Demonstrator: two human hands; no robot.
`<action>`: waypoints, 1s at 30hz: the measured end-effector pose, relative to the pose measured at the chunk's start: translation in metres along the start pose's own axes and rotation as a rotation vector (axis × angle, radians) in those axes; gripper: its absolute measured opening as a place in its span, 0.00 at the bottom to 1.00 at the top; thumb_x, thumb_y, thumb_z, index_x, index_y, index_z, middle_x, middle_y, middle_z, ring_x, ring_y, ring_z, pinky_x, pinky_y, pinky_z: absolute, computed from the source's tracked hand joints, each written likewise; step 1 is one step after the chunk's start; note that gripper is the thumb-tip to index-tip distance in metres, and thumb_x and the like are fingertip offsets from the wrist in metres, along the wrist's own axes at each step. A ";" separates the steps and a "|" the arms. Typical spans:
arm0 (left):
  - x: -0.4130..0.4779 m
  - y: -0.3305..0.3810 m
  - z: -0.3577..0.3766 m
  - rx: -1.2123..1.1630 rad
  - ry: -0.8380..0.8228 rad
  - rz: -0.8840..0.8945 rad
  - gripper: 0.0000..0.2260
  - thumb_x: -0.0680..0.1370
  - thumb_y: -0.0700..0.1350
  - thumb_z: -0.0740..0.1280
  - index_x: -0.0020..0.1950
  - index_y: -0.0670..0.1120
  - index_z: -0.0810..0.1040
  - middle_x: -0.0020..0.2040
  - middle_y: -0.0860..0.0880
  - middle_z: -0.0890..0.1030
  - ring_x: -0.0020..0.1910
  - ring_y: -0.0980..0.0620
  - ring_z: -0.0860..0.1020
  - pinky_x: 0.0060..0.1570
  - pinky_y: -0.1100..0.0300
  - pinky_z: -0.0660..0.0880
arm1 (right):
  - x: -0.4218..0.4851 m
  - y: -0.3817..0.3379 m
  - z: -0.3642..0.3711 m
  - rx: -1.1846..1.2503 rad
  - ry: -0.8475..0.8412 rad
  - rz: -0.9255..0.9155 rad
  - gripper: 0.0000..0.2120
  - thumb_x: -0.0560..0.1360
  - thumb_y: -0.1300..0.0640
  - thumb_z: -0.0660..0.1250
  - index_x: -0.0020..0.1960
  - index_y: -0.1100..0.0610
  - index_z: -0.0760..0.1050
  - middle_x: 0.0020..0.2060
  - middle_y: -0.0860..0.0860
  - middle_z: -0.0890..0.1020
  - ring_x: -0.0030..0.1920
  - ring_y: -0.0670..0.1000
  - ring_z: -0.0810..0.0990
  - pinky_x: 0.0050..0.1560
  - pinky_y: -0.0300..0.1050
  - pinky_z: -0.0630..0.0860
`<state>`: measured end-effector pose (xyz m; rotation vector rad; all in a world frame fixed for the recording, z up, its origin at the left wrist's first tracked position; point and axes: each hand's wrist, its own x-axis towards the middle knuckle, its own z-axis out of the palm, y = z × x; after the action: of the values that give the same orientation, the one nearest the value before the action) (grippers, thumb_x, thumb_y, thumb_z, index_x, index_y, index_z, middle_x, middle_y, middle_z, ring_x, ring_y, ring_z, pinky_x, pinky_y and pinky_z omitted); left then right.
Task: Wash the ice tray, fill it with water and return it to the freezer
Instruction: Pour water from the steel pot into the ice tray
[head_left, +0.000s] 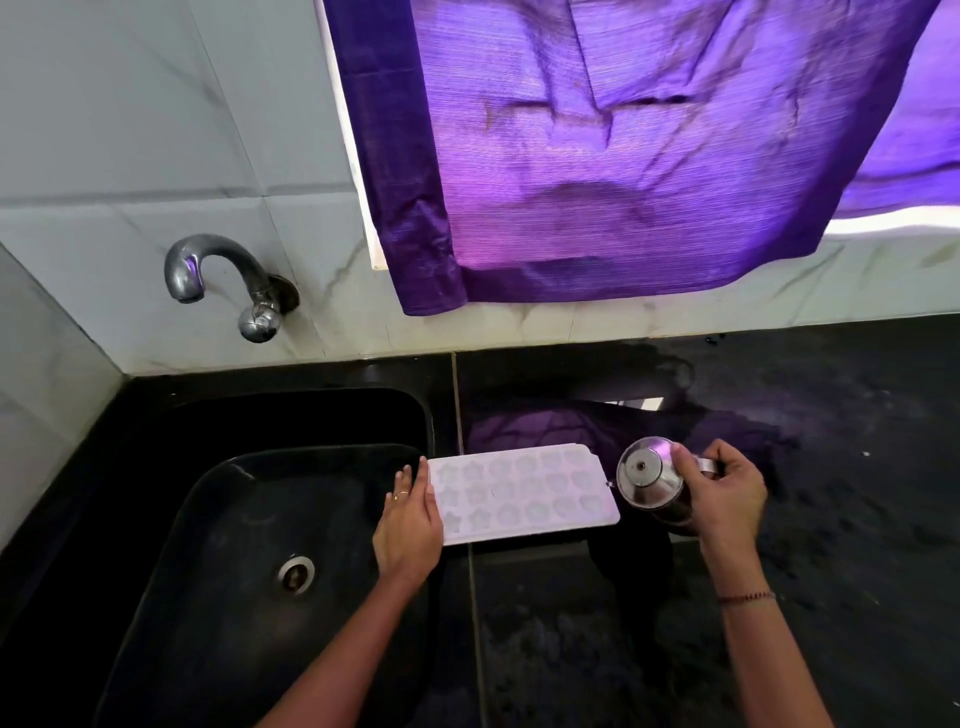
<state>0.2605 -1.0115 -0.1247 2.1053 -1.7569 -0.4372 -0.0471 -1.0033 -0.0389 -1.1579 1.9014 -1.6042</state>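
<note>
- We look down at a black worktop (779, 519) with a black sink (249, 545) set into it on the left; a wall tap (223, 280) sits above the sink and is not running.
- A white ice tray (524, 493) lies flat on the worktop, just right of the sink, its long side running left to right, with three rows of star-shaped cups facing up.
- Our left hand (410, 525) rests against the tray's left short end, fingers laid flat along the edge, bracing it and not wrapped around it.
- Our right hand (722, 499) is clenched on the handle of a small steel jug (649, 478), which is tipped with its mouth toward the tray's right short end, touching or nearly touching the rim.
- We judge this to be the filling step: water goes from the jug into the cups.
- To do it well, we would tilt the jug slowly, start at the nearest cups, and let a thin stream travel along each row.
- We would stop short of each cup's brim, since a full tray slops when carried to the freezer.
- The left grip should keep the tray from sliding toward the sink.
- We cannot tell whether the cups hold any water yet.
- The tray lies between the two hands: the left touches it, the right is just beside its far end.
</note>
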 end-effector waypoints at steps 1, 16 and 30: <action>0.000 0.000 0.000 0.002 0.002 -0.001 0.22 0.83 0.48 0.46 0.77 0.50 0.52 0.77 0.48 0.56 0.77 0.52 0.53 0.74 0.56 0.56 | 0.000 -0.001 0.000 -0.002 -0.002 -0.004 0.21 0.71 0.59 0.72 0.28 0.57 0.62 0.24 0.50 0.65 0.27 0.45 0.61 0.31 0.43 0.62; -0.002 0.005 -0.006 -0.032 -0.011 -0.019 0.22 0.83 0.50 0.47 0.77 0.51 0.54 0.78 0.49 0.50 0.77 0.50 0.51 0.71 0.52 0.61 | -0.001 -0.004 -0.004 0.073 -0.002 0.009 0.22 0.71 0.61 0.72 0.29 0.56 0.61 0.25 0.50 0.64 0.25 0.43 0.61 0.27 0.36 0.60; -0.003 0.104 -0.033 -1.069 -0.204 -0.151 0.18 0.80 0.48 0.61 0.68 0.43 0.72 0.70 0.49 0.71 0.71 0.53 0.67 0.71 0.61 0.60 | -0.028 -0.025 0.082 0.740 -0.103 0.356 0.22 0.73 0.68 0.66 0.29 0.52 0.60 0.22 0.43 0.64 0.26 0.41 0.61 0.27 0.32 0.61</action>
<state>0.1846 -1.0221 -0.0477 1.4102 -1.0229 -1.3118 0.0385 -1.0314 -0.0428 -0.5384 1.1739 -1.7555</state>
